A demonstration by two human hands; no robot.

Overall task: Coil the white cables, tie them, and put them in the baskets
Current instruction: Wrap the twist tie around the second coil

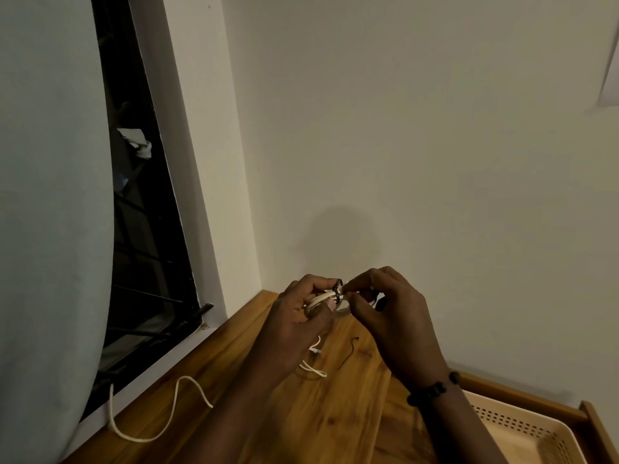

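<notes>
White coiled cable (323, 299) gripped in left hand (301, 313); right hand (388, 316) fingers (348, 288) pinch the black tie (338, 291) above the bench (335, 413).

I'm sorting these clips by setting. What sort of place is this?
Probably a room in a home, not a workshop: a wooden table in the corner against a plain painted wall, a barred window with a pale curtain, and a plastic basket at hand.

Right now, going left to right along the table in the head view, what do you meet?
Loose white cable → left hand → black tie around the coiled cable → right hand → beaded bracelet → basket.
</notes>
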